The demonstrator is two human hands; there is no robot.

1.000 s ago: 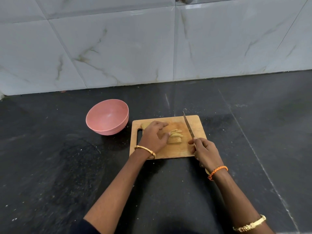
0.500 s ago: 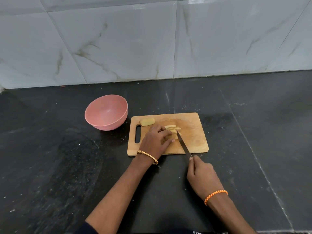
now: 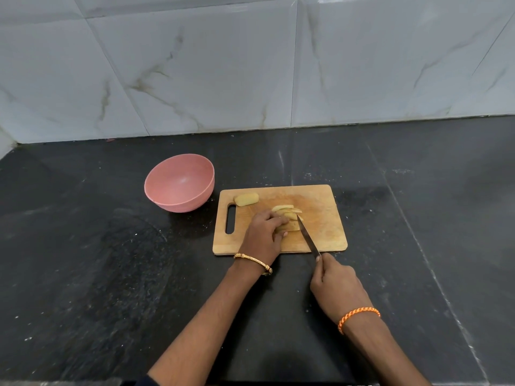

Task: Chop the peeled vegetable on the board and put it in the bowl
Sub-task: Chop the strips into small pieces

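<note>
A wooden cutting board (image 3: 326, 218) lies on the black counter. In its middle lie pale yellow vegetable slices (image 3: 288, 211), fanned out. My left hand (image 3: 264, 235) presses down on them from the left, fingers curled over the pieces. My right hand (image 3: 338, 285) grips a knife (image 3: 308, 238) by the handle just off the board's near edge; the blade points up-left and its tip touches the slices. One uncut peeled chunk (image 3: 245, 199) rests at the board's far left corner. An empty pink bowl (image 3: 179, 182) stands left of the board.
A marble-tiled wall (image 3: 250, 65) rises behind the counter. The black counter (image 3: 97, 274) stretches widely to the left and right of the board, dusted with pale specks.
My right hand has pulled back off the board toward me and the knife has swung left, its tip now at the slices. The left hand stays on the slices; the chunk is uncovered.
</note>
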